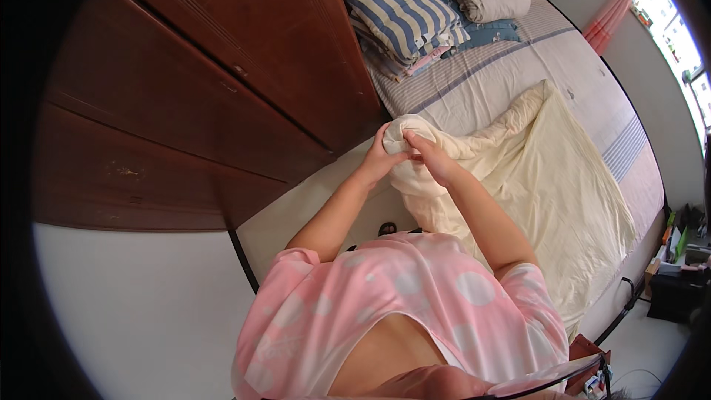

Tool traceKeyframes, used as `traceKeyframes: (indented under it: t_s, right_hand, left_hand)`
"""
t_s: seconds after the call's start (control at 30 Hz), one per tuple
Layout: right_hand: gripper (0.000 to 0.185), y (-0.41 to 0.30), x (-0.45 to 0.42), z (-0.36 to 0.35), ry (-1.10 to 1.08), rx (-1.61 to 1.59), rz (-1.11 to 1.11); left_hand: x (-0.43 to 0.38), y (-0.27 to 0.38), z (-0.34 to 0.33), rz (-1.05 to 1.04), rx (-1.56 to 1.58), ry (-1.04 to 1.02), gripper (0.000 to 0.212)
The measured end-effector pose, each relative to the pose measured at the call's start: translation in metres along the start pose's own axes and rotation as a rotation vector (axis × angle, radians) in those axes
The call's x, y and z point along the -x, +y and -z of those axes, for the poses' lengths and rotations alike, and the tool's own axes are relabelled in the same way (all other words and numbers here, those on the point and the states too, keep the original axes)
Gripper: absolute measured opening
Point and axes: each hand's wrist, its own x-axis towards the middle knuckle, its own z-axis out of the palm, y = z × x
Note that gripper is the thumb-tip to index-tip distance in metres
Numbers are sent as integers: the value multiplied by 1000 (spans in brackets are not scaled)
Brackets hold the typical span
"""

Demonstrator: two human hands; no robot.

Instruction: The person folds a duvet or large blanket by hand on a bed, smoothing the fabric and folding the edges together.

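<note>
Both hands grip one bunched end of a cream quilt in front of my body. My left hand curls around its left side, with the thumb reaching across beneath. From the right, my right hand presses its thumb on top of the fold, and the fingers meet near the left hand. A rolled edge of the quilt runs from the hands up over the bed. The wide part lies spread across the mattress, and some cloth hangs down by my torso. What is inside the bunched fold is hidden.
A dark red-brown wooden wardrobe stands close on the left. Striped pillows and folded bedding are stacked at the headboard. A pink curtain hangs by the window. A black box and small items sit at the right.
</note>
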Motion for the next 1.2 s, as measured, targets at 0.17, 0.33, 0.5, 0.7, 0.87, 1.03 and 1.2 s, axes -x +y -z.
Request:
traceKeyframes:
  t_s: [0.17,0.33,0.5,0.7,0.87,1.03,1.2]
  right_hand:
    - [43,19,0,1,-110,2,212]
    - [37,3,5,-2,403,1030,953]
    - [25,5,-15,15,337,1091,927]
    - [25,-13,-15,-3,447,965,624]
    - [27,-12,-22,-3,387,920,590]
    - [26,5,-34,23,382,716,396]
    - [26,25,-39,28,155,498,676]
  left_hand:
    - [-11,-18,25,42,50,72,51]
    - [-15,-16,37,162,160,-118,42]
    - [-10,-7,23,151,81,-215,40]
    - [-22,-41,34,-57,-300,198,31]
    - [-28,-45,44,41,-89,1,14]
    - [-22,-39,44,-41,269,-161,11]
    - [-18,-24,43,-84,297,-318,5]
